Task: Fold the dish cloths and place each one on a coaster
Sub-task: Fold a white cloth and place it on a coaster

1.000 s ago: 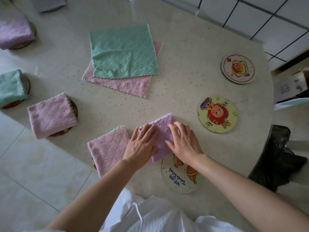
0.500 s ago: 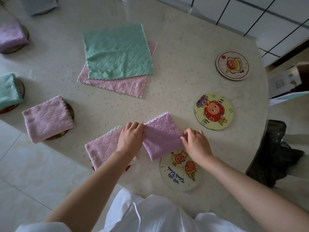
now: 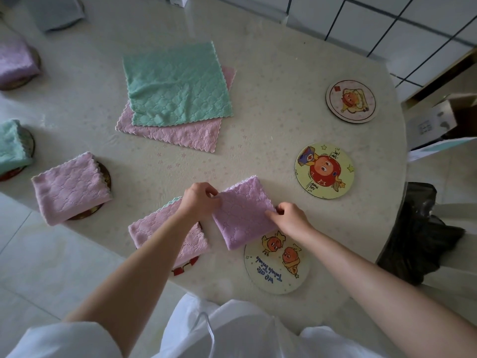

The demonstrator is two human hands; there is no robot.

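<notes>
A folded purple dish cloth lies near the table's front edge. My left hand pinches its left edge and my right hand pinches its right edge. Its near corner overlaps a yellow coaster printed with two cartoon figures. Left of it, a folded pink cloth rests on a red coaster, partly under my left forearm. An unfolded green cloth lies on an unfolded pink cloth at the table's middle. Two bare coasters sit at the right, a yellow one and a pink one.
Along the left edge, folded cloths sit on coasters: pink, green, purple and a grey one at the back. A black bag hangs off the table's right side. A cardboard box stands beyond it.
Both hands were pressing flat on top of the purple cloth; they slid apart and now pinch its left and right edges. The cloth lies slightly nearer the cartoon coaster.
</notes>
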